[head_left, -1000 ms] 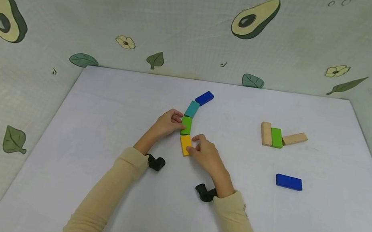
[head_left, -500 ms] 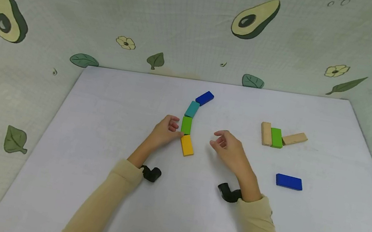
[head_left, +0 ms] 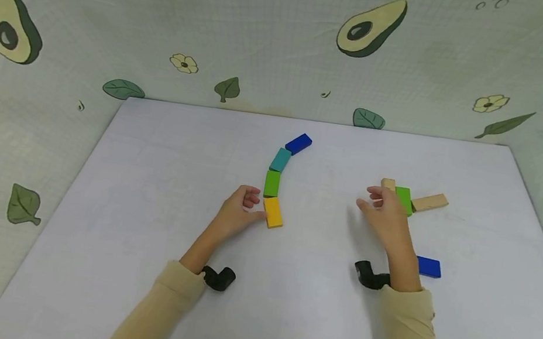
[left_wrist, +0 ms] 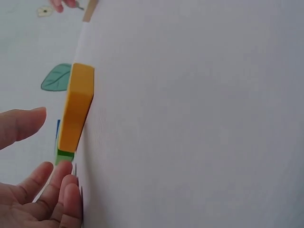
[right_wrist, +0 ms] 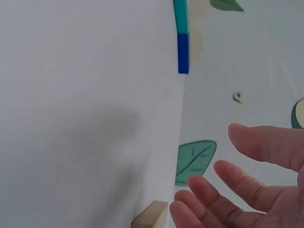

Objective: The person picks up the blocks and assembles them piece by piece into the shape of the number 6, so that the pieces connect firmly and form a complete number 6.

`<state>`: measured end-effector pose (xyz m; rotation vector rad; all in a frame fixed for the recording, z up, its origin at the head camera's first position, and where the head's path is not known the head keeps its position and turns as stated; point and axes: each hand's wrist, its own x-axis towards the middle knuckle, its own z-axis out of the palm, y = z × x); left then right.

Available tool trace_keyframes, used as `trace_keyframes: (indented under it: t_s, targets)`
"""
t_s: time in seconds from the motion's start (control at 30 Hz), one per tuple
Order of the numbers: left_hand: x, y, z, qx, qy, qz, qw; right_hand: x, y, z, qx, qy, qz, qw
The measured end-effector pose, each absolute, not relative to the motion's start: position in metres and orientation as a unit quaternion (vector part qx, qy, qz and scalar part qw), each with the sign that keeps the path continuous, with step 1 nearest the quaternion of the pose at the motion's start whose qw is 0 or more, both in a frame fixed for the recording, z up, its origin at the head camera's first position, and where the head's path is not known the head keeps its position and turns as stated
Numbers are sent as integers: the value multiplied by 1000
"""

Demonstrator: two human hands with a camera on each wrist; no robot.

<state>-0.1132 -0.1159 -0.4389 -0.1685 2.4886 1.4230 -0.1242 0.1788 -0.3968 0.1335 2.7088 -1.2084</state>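
Observation:
In the head view a curved row of blocks lies on the white table: blue (head_left: 298, 144), teal (head_left: 280, 160), green (head_left: 272, 184) and yellow (head_left: 273, 213). My left hand (head_left: 236, 213) is at the left side of the yellow block, fingers loosely bent; the left wrist view shows a gap between thumb and fingers beside the yellow block (left_wrist: 78, 107). My right hand (head_left: 388, 219) hangs over a plain wooden block (head_left: 388, 183), partly covering it and a second green block (head_left: 404, 198). Nothing is between its fingers, and the right wrist view shows a wooden block (right_wrist: 152, 216) below them.
Another wooden block (head_left: 430, 202) touches the second green block at the right. Nearer the front, a blue block (head_left: 429, 267) is partly hidden by the right forearm. A patterned cloth (head_left: 282, 35) rises behind the table (head_left: 279, 325).
My right hand has let go of the yellow block and moved right to the wooden blocks. The yellow block's lower end has shifted slightly right. My left hand has slid down from the green block.

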Motion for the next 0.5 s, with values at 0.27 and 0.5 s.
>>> trace_keyframes:
  t_s: [0.27,0.5]
  targets:
    - [-102,-110,-441,-59,847,517,114,-133,203,-405,73,922,-379,34]
    - [-101,-109,-445,-63,835,537,100,-139,219,-411,94,927,-361,44]
